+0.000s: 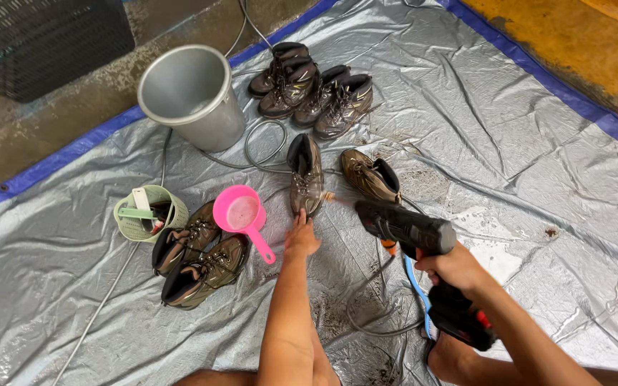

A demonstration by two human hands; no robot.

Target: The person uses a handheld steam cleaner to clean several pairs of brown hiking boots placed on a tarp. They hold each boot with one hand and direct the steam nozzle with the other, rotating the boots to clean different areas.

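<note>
My left-hand fingers [300, 223] rest on the toe of a brown lace-up boot [305, 175], seemingly pressed together, though I cannot tell if they clamp it; my right hand [452, 266] is wrapped tight round the grip of a black spray gun [403, 225], nozzle just beside the boot's toe; boot lies lengthwise ahead of my left hand, scuffed leather, muddy; its mate [370, 177] just right, tilted; silver tarp [538, 143] crinkled, wet, blue-edged; pink plastic scoop [241, 213] near left; two boots [193, 261] beyond it, beside a green ribbed basket [126, 221]; smooth metal bucket [191, 96] and four more boots [312, 89] farther up; thin hose [262, 143] loops between; open tarp to the right.
</note>
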